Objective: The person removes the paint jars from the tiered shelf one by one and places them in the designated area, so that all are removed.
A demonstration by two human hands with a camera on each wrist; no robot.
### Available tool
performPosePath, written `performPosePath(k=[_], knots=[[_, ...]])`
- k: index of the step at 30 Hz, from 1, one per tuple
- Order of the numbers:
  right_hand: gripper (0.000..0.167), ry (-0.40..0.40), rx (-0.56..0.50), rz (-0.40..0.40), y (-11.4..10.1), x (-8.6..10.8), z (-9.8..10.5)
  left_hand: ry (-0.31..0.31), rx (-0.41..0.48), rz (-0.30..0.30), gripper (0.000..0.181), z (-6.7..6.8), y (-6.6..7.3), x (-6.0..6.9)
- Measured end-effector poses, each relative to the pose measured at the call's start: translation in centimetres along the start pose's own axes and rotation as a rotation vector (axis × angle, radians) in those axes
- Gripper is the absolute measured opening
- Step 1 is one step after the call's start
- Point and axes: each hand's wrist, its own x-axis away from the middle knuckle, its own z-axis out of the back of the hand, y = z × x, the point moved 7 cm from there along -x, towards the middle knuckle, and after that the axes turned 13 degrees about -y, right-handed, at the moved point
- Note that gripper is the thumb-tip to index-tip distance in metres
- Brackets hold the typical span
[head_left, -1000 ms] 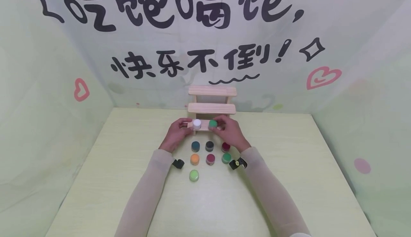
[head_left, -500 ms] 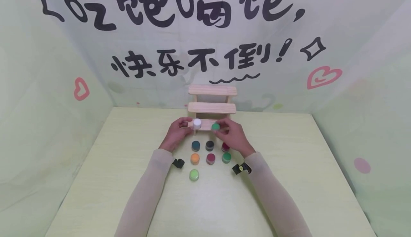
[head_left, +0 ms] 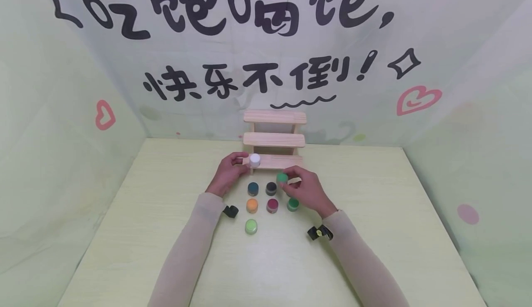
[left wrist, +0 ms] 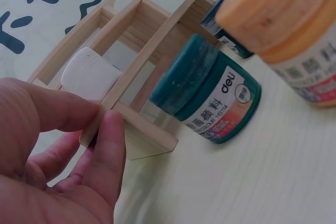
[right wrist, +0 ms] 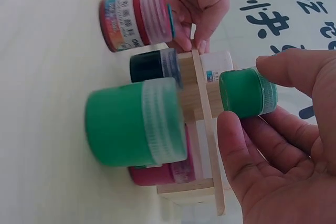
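My left hand (head_left: 228,173) pinches the left end of the bottom step of a three-step wooden rack (head_left: 278,161), thumb against fingers. Close to those fingers, a white-lidded paint jar (head_left: 255,160) stands on that step; its white body shows in the left wrist view. With thumb and fingertips, my right hand (head_left: 307,189) holds a green paint jar (right wrist: 244,93) in front of the step, lifted above the jars on the table. A dark red jar (right wrist: 163,176) sits behind another green jar (right wrist: 134,124) in the right wrist view; my right hand covers it in the head view.
On the table stand several more jars: dark teal (head_left: 253,188), black (head_left: 271,189), orange (head_left: 252,206), crimson (head_left: 272,206) and, nearest me, light green (head_left: 251,226). A cloth backdrop (head_left: 199,117) with black lettering hangs close behind the rack.
My right hand has drawn the green jar off the bottom step, rightward and toward me. My left hand keeps its grip on the step's end, and the white jar stays put.
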Motion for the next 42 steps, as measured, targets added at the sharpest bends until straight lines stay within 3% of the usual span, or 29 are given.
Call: performPosePath(k=[8,30,42], knots=[[0.029,0.014,0.096,0.074,0.1,1.3,-0.8,-0.001,-0.003,-0.009,0.043,-0.1,0.2,0.2],[0.026,-0.034,0.056,0.071,-0.3,3.3,-2.6,-0.003,0.03,-0.018,0.041,-0.3,0.3,0.3],[0.028,-0.079,0.085,0.144,-1.2,4.1,-4.0,-0.002,0.017,-0.012,0.041,-0.1,0.0,-0.1]])
